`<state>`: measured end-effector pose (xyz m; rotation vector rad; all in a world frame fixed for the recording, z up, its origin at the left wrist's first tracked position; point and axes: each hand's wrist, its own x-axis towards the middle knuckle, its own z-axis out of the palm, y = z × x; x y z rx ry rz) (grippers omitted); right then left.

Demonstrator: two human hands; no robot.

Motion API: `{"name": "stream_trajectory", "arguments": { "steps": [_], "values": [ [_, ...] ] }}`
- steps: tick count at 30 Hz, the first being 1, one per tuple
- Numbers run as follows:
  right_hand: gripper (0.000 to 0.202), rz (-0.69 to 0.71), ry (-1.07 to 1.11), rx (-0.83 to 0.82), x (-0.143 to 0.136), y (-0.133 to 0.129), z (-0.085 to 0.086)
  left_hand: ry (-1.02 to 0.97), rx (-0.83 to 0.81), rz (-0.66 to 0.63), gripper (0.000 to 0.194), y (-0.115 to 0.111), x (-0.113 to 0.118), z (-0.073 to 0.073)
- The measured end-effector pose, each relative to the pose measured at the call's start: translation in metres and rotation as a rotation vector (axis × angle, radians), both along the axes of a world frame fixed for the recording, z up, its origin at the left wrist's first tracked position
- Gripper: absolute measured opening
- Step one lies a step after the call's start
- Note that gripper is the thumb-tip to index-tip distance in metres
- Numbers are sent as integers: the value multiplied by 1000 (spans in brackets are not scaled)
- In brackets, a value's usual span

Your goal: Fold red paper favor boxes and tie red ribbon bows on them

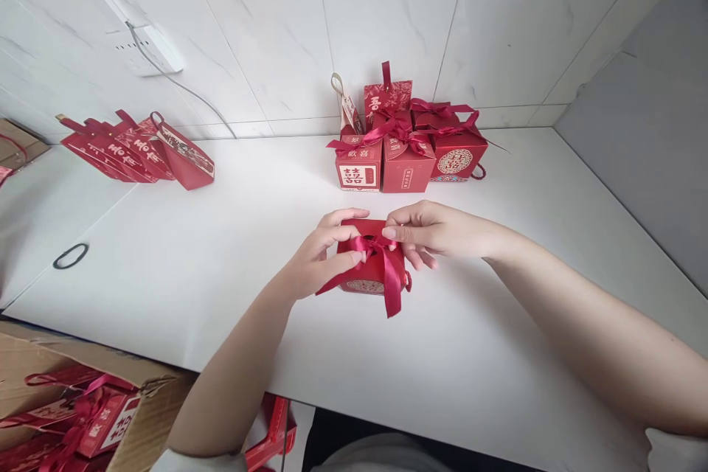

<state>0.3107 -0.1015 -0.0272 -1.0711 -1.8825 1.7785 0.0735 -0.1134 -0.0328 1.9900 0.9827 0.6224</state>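
A small red gift box [362, 276] with a round pale pattern sits on the white table, topped by a crimson ribbon bow [392, 284] whose tail hangs over its front. My left hand [326, 251] is at the box's left side, thumb and index finger closed on the bow's left loop. From the right, my right hand [423, 230] pinches the ribbon's right loop between thumb and index finger, its other fingers loosely curled beside the box.
Several finished red boxes [408, 166] with bows stand by the wall. Red tagged boxes [127, 151] lean in a row at left. A black ring [71, 256] lies on the white table [221, 236]. An open carton [149, 420] of red boxes is at lower left.
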Motion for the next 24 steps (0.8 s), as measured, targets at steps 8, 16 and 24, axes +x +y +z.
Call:
{"name": "stream_trajectory", "arguments": {
  "steps": [8, 16, 24],
  "values": [
    [40, 7, 11, -3, 2, 2, -4, -69, -9, 114, 43, 11, -5, -1],
    [39, -14, 16, -11, 3, 5, -6, -16, 7, 141, 35, 14, -10, -5],
    [38, -35, 86, -21, 7, 10, -11, -54, -46, 117, 34, 16, -10, -7]
  ]
}}
